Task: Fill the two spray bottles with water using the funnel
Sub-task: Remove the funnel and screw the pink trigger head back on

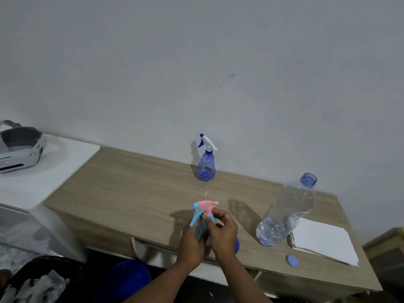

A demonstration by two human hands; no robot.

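Fingers (pixel 207 218) of both hands closed on light blue spray bottle (pixel 200 231): left hand (pixel 192 243) grips body, right hand (pixel 223 232) pinches collar beneath pink trigger head (pixel 206 205). Thin plastic, probably light; hold firmly, twist gently.

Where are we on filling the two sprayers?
Done: water bottle is uncapped, its cap lying on the table. In hand: left hand holds the light-blue sprayer, right hand at its collar. Left: the purple sprayer stands untouched by the wall, head on. Fill levels unclear.

headset (pixel 19 147) cropped, funnel (pixel 237 246) mostly hidden
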